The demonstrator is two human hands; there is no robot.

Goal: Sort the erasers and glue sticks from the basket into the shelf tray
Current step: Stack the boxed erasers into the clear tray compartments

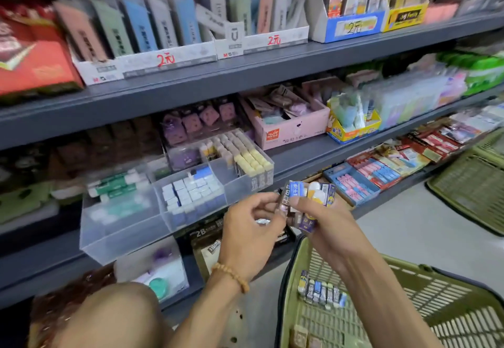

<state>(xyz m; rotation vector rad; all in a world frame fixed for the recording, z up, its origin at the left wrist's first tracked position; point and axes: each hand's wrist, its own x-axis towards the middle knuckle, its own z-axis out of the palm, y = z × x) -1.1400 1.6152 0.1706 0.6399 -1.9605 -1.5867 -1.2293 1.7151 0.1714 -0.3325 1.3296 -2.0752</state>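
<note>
Several erasers [308, 203] between both hands [289, 216]

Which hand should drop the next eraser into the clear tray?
Left. The left hand is nearer the tray and pinches one eraser from the stack that the right hand holds over the basket.

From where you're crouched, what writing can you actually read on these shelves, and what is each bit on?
"2元", red handwriting, on the left white display box.
"2元", red, on the middle white display box.
"2元" on the blue display box.
"M&G" on the white boxes' lower corners.
"2B" on a dark pack beneath the clear shelf tray.
Print on the erasers in the right hand and basket: too blurred.
</note>
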